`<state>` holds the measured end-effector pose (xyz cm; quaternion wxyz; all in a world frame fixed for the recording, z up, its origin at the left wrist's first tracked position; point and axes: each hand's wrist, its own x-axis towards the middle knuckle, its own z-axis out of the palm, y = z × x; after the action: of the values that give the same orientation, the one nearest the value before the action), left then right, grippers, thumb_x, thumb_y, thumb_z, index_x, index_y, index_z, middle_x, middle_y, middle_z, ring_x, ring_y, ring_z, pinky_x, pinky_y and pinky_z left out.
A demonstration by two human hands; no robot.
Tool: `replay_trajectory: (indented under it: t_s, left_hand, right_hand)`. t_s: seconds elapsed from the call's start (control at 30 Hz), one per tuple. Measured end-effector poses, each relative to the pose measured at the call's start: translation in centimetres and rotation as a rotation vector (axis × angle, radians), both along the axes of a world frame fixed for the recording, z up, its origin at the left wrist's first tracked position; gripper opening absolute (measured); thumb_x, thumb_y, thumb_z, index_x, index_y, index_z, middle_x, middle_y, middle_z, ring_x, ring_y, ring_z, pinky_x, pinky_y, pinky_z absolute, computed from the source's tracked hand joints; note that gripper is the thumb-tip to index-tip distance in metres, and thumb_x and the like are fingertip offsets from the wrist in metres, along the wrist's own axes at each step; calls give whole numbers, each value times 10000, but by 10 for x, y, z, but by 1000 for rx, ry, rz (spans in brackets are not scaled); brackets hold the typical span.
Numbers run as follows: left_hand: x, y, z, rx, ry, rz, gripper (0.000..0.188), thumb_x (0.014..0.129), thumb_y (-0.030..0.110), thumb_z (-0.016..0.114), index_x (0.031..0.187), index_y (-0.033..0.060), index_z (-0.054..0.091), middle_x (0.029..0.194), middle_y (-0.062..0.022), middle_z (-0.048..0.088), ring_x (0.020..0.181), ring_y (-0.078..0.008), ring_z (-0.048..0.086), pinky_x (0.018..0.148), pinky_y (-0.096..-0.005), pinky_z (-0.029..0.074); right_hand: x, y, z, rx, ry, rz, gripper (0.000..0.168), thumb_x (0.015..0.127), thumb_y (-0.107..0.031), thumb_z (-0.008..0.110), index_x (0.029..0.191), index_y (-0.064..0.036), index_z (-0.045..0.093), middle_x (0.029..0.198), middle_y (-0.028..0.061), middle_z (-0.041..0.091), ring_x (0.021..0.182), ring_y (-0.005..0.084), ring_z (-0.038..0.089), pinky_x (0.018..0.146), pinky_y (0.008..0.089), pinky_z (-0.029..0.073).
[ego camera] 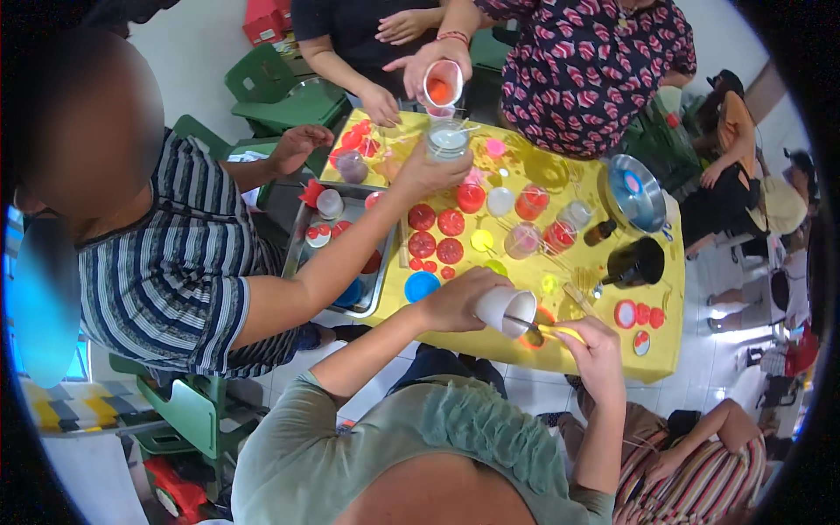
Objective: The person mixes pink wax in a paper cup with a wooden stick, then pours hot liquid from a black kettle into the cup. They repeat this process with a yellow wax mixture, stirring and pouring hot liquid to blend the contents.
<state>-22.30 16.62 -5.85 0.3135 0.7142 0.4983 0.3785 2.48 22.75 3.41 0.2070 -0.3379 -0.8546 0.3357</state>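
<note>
My left hand grips a white cup, tilted with its mouth towards the right, over the near edge of the yellow-covered table. In my right hand is a tool with a yellow handle; its dark end reaches into the cup's mouth, and its exact kind cannot be told. Under the cup's mouth lies an orange-rimmed round thing, partly hidden. A blue round mould lies left of the cup, near my left wrist. Red moulded pieces sit beyond my left hand.
A co-worker's arm at left holds a glass jar across the table; another person's hand tilts a cup with orange contents. A metal tray lies left, a black pitcher and steel bowl right. Jars with sticks stand mid-table.
</note>
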Motion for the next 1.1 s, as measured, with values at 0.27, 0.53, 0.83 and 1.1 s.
replay_trajectory:
  t_s: [0.27, 0.53, 0.83, 1.1]
  left_hand:
    - [0, -11, -9, -21, -28, 27, 658, 597, 102, 742, 1199, 83, 479, 1147, -120, 523, 1117, -315, 469, 974, -399, 363]
    - [0, -17, -3, -159, -37, 57, 640, 605, 80, 733, 1196, 89, 488, 1163, -128, 521, 1135, -307, 470, 987, -388, 373]
    - [6, -8, -3, -220, -47, 5, 685, 593, 48, 736, 1220, 86, 460, 1171, -130, 493, 1141, -311, 456, 996, -379, 354]
    - [8, -2, 1, -271, -54, 2, 691, 588, 47, 750, 1216, 87, 465, 1185, -125, 489, 1162, -298, 454, 1006, -371, 355]
  right_hand:
    - [-8, 0, 5, -31, 3, -22, 120, 793, -70, 653, 882, 11, 660, 775, 140, 619, 708, 255, 594, 643, 319, 449]
    - [-15, -3, 0, -32, 4, -28, 125, 801, -70, 642, 894, 13, 657, 784, 141, 617, 706, 249, 587, 645, 317, 444]
    - [-12, -4, 6, -74, -52, 15, 124, 801, -91, 644, 868, 13, 653, 770, 152, 611, 698, 264, 591, 634, 332, 453]
    - [-13, -2, 10, -106, -24, 31, 108, 808, -84, 633, 861, 8, 657, 747, 154, 599, 664, 281, 571, 622, 338, 446]
